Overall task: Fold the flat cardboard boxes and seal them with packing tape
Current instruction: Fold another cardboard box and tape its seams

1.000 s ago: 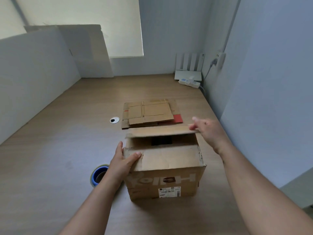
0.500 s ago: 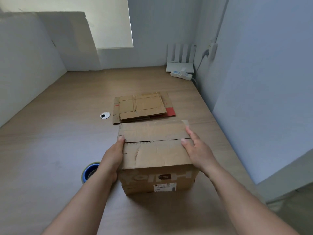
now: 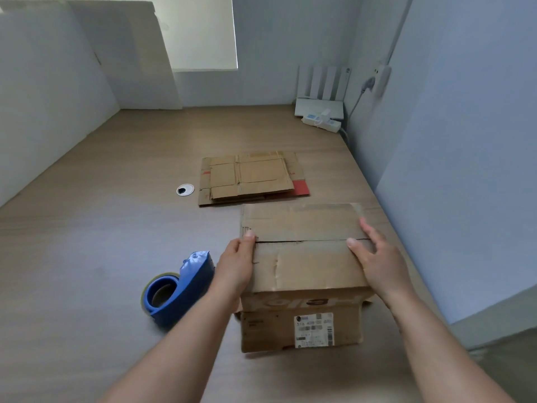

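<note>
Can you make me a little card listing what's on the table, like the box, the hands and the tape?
box: brown cardboard box on the table, top flaps folded down, seam looks untaped
left hand: left hand against the box's left edge, thumb on the seam
right hand: right hand lying flat on top
tape: blue tape dispenser left of the box, untouched
more cardboard: flat boxes stacked behind it

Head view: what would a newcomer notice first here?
The cardboard box near the right edge of the table, top flaps closed, with the left hand at its left edge and the right hand flat on top, at either end of the untaped seam. A blue tape dispenser lies just left of it, and a stack of flat cardboard lies beyond it.
</note>
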`<move>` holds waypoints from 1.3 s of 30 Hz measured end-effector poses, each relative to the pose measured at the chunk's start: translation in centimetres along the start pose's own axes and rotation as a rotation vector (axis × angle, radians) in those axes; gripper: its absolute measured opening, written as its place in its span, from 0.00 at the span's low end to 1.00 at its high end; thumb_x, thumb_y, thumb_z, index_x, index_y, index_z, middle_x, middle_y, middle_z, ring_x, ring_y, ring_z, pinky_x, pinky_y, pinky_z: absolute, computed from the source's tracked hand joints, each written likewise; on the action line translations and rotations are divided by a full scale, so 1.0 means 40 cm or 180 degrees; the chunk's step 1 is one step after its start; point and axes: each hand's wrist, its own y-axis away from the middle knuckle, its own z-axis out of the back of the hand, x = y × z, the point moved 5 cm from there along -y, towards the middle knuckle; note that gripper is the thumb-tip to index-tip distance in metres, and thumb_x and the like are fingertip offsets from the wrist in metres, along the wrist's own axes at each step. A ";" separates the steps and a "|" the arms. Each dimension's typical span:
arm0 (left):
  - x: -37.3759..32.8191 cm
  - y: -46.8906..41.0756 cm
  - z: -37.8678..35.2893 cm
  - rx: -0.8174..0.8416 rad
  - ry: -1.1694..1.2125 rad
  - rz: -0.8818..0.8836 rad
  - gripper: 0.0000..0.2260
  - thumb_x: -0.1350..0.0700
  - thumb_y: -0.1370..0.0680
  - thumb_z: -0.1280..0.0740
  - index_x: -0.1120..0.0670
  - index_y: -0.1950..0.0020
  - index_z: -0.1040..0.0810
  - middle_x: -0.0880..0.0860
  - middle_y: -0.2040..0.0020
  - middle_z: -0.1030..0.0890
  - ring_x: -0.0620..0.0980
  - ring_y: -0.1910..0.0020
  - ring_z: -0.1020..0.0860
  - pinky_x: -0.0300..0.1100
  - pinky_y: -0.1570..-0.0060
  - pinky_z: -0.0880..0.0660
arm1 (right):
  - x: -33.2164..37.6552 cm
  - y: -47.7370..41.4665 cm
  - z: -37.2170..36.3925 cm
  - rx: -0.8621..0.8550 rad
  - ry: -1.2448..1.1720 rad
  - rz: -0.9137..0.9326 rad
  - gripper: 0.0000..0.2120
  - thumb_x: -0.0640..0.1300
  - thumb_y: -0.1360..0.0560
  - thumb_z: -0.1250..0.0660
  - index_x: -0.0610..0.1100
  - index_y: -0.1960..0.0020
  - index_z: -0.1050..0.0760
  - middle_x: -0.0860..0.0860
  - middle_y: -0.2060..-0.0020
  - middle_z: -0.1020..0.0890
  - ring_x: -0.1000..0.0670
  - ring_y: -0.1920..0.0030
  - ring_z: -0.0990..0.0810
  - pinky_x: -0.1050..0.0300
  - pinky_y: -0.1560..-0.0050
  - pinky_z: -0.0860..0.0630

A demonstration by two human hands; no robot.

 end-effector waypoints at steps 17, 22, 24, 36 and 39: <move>0.008 -0.057 -0.007 -0.0069 -0.0288 0.0015 0.23 0.42 0.18 0.49 0.55 0.30 0.34 0.48 0.52 0.28 0.44 0.57 0.29 0.40 0.60 0.32 | -0.028 -0.078 -0.062 0.0254 0.0223 -0.0052 0.23 0.52 0.20 0.41 0.53 0.26 0.38 0.52 0.28 0.33 0.50 0.29 0.34 0.55 0.33 0.36; 0.107 -0.093 0.029 -0.0038 -0.0707 0.0211 0.24 0.40 0.19 0.50 0.55 0.32 0.33 0.51 0.50 0.26 0.51 0.50 0.25 0.49 0.46 0.27 | -0.092 -0.039 -0.136 0.0459 0.0220 -0.0165 0.24 0.56 0.22 0.39 0.57 0.27 0.38 0.53 0.29 0.32 0.49 0.30 0.32 0.54 0.36 0.33; 0.128 -0.097 0.037 -0.0027 -0.0674 0.0222 0.24 0.40 0.18 0.51 0.55 0.30 0.34 0.52 0.47 0.26 0.51 0.48 0.27 0.47 0.47 0.28 | -0.099 -0.036 -0.142 0.0514 0.0207 -0.0131 0.24 0.56 0.22 0.39 0.59 0.27 0.38 0.55 0.29 0.32 0.50 0.30 0.32 0.53 0.35 0.32; 0.110 -0.102 0.118 0.0404 -0.1305 -0.0666 0.38 0.38 0.29 0.36 0.40 0.23 0.51 0.51 0.25 0.40 0.52 0.29 0.36 0.48 0.32 0.34 | -0.060 -0.057 -0.207 0.0440 -0.0093 0.0115 0.21 0.52 0.21 0.38 0.54 0.29 0.33 0.54 0.33 0.27 0.54 0.36 0.28 0.62 0.42 0.33; 0.113 -0.107 0.131 0.0325 -0.1371 -0.0676 0.38 0.44 0.28 0.30 0.39 0.24 0.47 0.52 0.26 0.38 0.53 0.32 0.33 0.47 0.38 0.29 | -0.067 -0.064 -0.210 0.0781 0.0005 0.0113 0.26 0.54 0.23 0.36 0.59 0.27 0.38 0.53 0.30 0.33 0.51 0.32 0.32 0.53 0.33 0.33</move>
